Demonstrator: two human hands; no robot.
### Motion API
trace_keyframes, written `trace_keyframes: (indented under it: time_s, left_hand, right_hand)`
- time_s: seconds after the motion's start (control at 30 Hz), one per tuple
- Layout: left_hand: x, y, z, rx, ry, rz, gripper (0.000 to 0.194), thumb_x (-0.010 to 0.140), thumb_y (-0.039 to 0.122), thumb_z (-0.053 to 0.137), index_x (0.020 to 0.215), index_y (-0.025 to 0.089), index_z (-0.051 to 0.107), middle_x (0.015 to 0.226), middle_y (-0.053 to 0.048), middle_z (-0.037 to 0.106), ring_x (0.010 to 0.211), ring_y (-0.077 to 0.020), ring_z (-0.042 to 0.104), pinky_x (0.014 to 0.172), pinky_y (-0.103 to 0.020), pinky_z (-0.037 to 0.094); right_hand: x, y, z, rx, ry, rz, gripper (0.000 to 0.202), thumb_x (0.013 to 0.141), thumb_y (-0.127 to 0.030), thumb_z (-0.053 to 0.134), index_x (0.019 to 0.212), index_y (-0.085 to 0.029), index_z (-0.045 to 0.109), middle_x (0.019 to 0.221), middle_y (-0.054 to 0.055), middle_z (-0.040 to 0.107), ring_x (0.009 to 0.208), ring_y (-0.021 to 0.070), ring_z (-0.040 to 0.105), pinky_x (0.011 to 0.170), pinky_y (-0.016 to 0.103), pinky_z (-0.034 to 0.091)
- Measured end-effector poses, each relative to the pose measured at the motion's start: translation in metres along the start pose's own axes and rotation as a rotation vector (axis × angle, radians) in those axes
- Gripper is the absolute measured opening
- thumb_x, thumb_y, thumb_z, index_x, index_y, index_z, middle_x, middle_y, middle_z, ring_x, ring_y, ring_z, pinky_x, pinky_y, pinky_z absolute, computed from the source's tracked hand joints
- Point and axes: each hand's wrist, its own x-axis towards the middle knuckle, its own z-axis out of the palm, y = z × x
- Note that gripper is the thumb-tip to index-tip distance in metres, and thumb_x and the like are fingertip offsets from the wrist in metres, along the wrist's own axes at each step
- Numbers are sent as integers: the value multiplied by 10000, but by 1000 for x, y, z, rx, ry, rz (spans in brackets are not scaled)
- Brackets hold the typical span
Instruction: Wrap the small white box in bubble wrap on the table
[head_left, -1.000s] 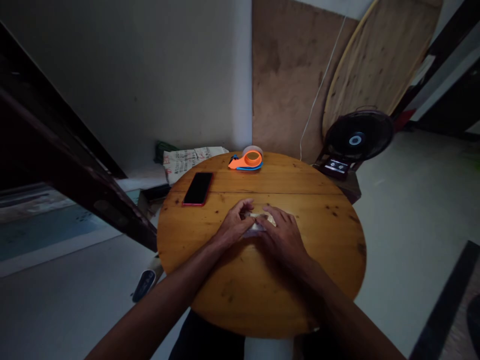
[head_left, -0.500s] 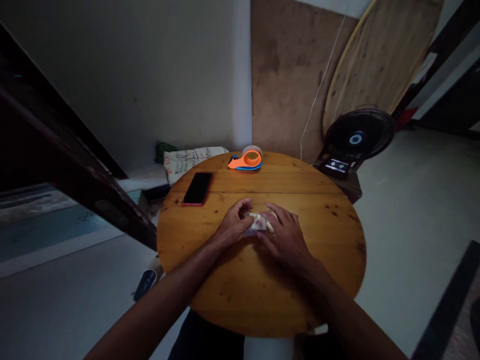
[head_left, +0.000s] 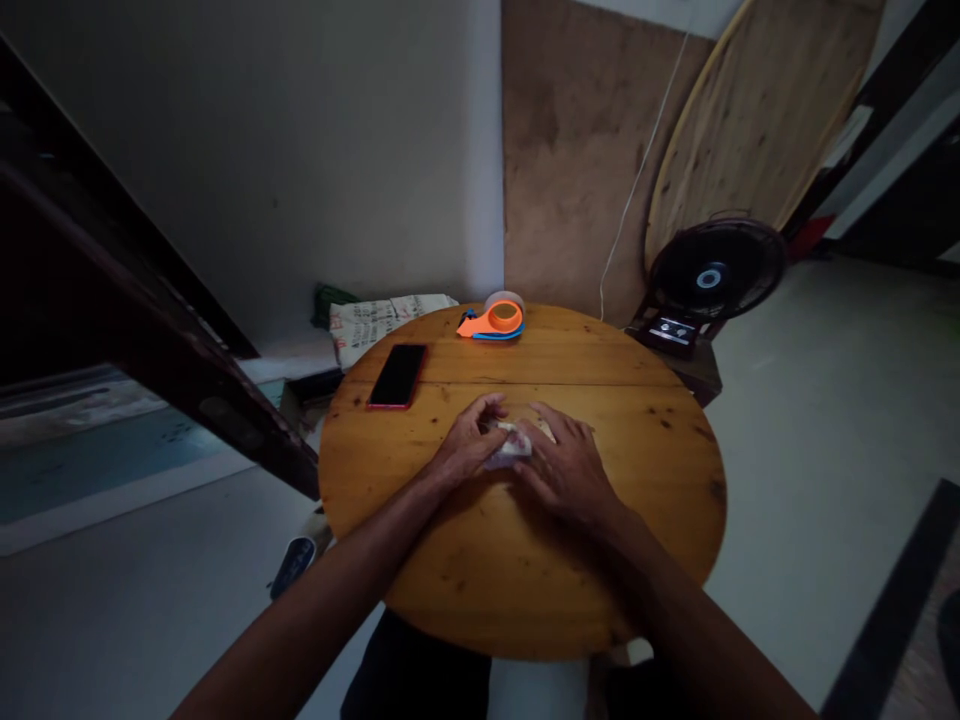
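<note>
Between my hands, near the middle of the round wooden table (head_left: pixel 480 590), is a small whitish pack (head_left: pixel 516 443) with reddish marks; its exact kind is too blurred to tell. My left hand (head_left: pixel 471 442) grips its left end, thumb on top and fingers curled around the far side. My right hand (head_left: pixel 570 465) closes on the right end, its fingers bent over the far side and the thumb at the near edge. A pale bit shows among the right fingers. The fingers hide much of the pack.
A black phone with a red edge (head_left: pixel 398 376) lies at the table's left. An orange and blue tape dispenser (head_left: pixel 493 318) stands at the far edge. Beyond the table are a printed sack (head_left: pixel 382 320), a dark fan (head_left: pixel 712 275) and a leaning round wooden board (head_left: pixel 757 120).
My right fingers have shifted slightly left over the pack, covering more of its right end. The left hand keeps its hold. The view has moved a little.
</note>
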Motion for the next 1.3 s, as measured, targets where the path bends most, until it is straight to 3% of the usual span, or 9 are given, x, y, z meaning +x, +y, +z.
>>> trace_keyframes:
  time_s: [0.17,0.37,0.6,0.83,1.07,1.3]
  left_hand:
    - [0,1,0,-4,-5,16,556,657,203,680,1193,157,541,1057,-63,578,870,-137,574,747,-249,478]
    - [0,2,0,41,7,-6,557,663,205,672,1203,165,540,1077,-66,582,901,-150,573,755,-255,481]
    - [0,1,-2,15,-5,4,548,668,188,661,1202,164,540,1085,-69,584,903,-151,578,755,-254,480]
    - [0,1,-2,-45,10,0,543,637,169,659,1170,159,556,1077,-74,584,917,-162,569,763,-264,476]
    - [3,7,-7,-115,166,-2,416,656,192,639,1071,173,607,1013,-60,627,910,-154,581,770,-256,465]
    - [10,5,-14,-173,313,-10,286,609,222,654,892,176,658,864,-24,663,752,-131,585,690,-253,460]
  right_hand:
    - [2,-2,3,-16,-48,-17,360,880,-269,532,1229,-198,583,1390,148,489,1239,293,444,956,435,361]
    - [0,0,4,-28,-39,17,453,876,-329,544,1295,-157,533,1408,182,464,1213,313,462,944,451,373]
    - [2,-1,3,-21,-77,4,374,892,-277,516,1256,-202,560,1389,155,496,1236,301,457,943,453,378]
    - [-1,2,2,72,42,51,421,872,-347,541,1243,-148,518,1377,184,489,1219,296,475,979,456,364]
    - [-2,2,1,68,78,63,356,880,-310,535,1204,-163,549,1374,173,487,1225,290,475,977,448,362]
    - [-2,6,-3,133,166,115,307,886,-296,515,1168,-187,567,1349,160,513,1243,282,485,986,455,378]
